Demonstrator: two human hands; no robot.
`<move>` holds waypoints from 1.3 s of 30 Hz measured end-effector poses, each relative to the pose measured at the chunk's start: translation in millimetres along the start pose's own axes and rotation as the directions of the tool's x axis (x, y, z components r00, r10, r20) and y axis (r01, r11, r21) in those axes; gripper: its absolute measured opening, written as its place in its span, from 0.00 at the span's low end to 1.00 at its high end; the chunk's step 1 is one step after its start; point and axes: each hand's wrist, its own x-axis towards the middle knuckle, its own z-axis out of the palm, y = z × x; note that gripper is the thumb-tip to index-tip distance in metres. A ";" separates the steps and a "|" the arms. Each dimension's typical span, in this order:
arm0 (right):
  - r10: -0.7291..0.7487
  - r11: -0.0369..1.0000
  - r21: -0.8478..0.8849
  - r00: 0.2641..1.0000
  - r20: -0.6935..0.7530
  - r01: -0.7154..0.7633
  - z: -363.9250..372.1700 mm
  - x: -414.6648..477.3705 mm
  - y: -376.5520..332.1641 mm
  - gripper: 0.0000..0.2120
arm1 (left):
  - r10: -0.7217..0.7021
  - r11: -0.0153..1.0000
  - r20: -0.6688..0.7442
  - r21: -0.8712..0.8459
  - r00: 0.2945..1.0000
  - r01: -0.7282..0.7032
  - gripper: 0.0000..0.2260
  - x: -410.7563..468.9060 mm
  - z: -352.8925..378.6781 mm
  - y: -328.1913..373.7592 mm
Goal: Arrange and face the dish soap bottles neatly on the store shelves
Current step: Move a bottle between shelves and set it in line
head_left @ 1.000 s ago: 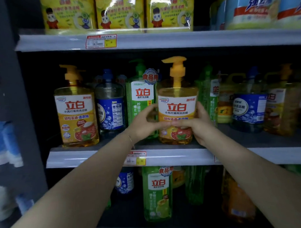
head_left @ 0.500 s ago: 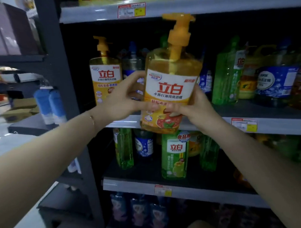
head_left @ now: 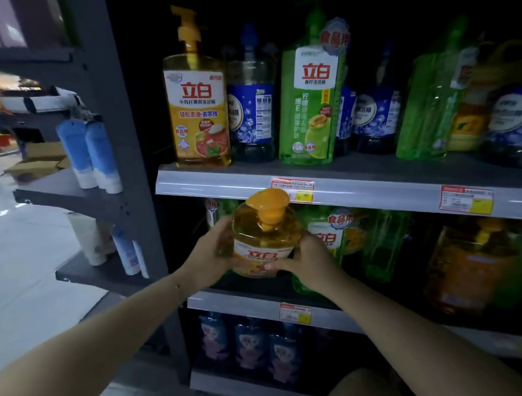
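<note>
Full yellow soap bottle point(head_left: 264, 245) looks heavy & slick, so left hand point(head_left: 215, 254) & right hand point(head_left: 306, 260) wrap fingers round its fat sides, not the pump.

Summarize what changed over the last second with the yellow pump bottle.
Both hands, left hand and right hand, lifted the yellow pump bottle off the middle shelf and lowered it to the shelf below. Grip unchanged; the other yellow bottle stayed put.
</note>
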 end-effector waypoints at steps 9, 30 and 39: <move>0.079 0.983 -0.166 0.997 -0.013 -0.080 27.8 18.7 38.1 0.17 | -0.217 0.976 0.001 -0.036 0.976 0.216 0.36 30.5 26.1 -51.5; 0.100 0.934 -0.302 0.951 -0.293 -0.191 -10.4 -1.6 62.7 0.22 | -0.214 0.901 -0.322 0.299 0.922 0.314 0.13 35.9 86.7 -43.5; 0.519 0.834 0.291 0.845 -0.128 -0.468 -57.6 14.0 90.4 0.34 | -0.284 0.895 -0.048 0.344 0.958 0.283 0.30 62.4 138.1 -12.8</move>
